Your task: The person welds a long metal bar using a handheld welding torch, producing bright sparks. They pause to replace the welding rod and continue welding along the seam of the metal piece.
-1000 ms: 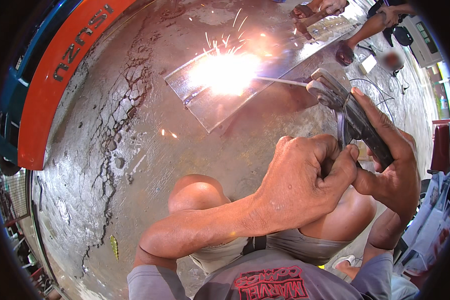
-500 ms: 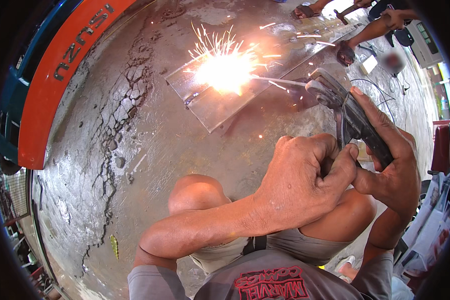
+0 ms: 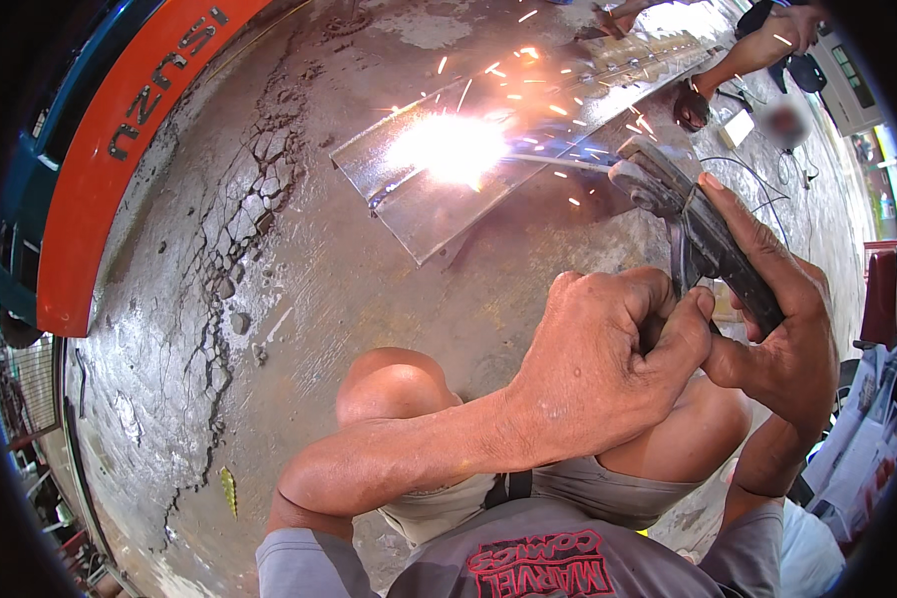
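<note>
We see the cracked concrete floor (image 3: 269,249), then the metal sheet (image 3: 439,209) lying flat on it, sparks bursting at its middle. Our left hand (image 3: 608,369) and right hand (image 3: 777,319) wrap curled fingers tight around the angle grinder (image 3: 703,234), beside the sheet's right edge

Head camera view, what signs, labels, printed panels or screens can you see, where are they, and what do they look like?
Orange panel: upper left, long curved strip, dark block lettering, blue bodywork behind.
Grey shirt print: bottom centre, red-and-black logo patch.
Pale box: top right, with dark screen-like window.
Papers: right edge, white printed sheets.
</note>
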`<control>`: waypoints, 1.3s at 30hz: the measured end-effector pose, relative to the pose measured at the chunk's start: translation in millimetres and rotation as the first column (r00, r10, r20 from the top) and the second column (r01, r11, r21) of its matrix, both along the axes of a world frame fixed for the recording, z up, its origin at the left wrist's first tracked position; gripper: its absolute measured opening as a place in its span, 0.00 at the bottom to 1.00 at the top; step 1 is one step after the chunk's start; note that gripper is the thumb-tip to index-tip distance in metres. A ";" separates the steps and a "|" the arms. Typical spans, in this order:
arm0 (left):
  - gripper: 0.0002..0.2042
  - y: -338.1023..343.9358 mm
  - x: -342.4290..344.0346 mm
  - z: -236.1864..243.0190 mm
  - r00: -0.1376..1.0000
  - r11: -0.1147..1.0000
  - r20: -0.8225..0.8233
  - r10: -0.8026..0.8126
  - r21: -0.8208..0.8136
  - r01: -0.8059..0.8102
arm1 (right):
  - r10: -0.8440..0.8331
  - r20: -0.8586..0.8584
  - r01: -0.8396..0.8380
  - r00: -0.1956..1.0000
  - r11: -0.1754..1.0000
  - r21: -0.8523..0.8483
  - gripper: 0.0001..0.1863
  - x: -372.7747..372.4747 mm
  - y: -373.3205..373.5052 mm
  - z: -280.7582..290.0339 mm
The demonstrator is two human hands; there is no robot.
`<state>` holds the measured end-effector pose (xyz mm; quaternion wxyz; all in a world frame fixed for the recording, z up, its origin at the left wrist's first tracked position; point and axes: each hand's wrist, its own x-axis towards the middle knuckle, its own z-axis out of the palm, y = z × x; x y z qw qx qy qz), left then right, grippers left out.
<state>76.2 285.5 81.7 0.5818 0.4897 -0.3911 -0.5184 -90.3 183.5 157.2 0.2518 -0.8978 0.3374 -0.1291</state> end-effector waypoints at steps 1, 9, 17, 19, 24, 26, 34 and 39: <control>0.23 0.0 0.4 -0.4 1.000 1.000 -0.001 -0.007 0.003 0.007 | -0.005 -0.012 0.005 1.000 1.000 -0.008 0.48 0.0 0.2 0.9; 0.22 -0.4 -2.0 -0.9 1.000 1.000 -0.025 0.009 0.001 -0.009 | -0.008 -0.022 0.007 1.000 1.000 -0.017 0.47 0.8 -0.2 1.1; 0.21 -1.0 1.4 -1.9 1.000 0.999 0.007 -0.018 0.032 0.018 | 0.009 -0.017 -0.009 1.000 1.000 0.009 0.48 1.5 -2.7 -0.2; 0.21 0.2 -0.4 -3.5 1.000 0.999 -0.026 -0.008 0.031 0.009 | 0.005 -0.035 -0.004 0.999 1.000 0.008 0.49 1.1 -2.7 0.1; 0.21 -0.6 0.4 0.2 1.000 0.999 -0.011 -0.003 0.050 0.004 | 0.035 -0.039 -0.036 0.999 0.999 -0.024 0.49 0.2 -5.9 -0.9; 0.21 -0.3 -0.9 -0.3 1.000 0.999 -0.027 0.007 0.048 -0.005 | 0.027 -0.033 -0.027 0.999 1.000 -0.007 0.48 1.1 -5.1 -0.6; 0.20 -0.1 1.5 -2.5 0.999 0.999 -0.041 0.003 0.045 -0.001 | 0.017 -0.011 -0.017 1.000 0.998 0.063 0.44 7.7 -2.7 1.3; 0.21 -1.3 0.6 -4.9 0.998 1.000 -0.056 -0.001 -0.001 0.001 | 0.019 -0.029 -0.018 0.999 0.999 0.043 0.47 3.8 -3.9 0.9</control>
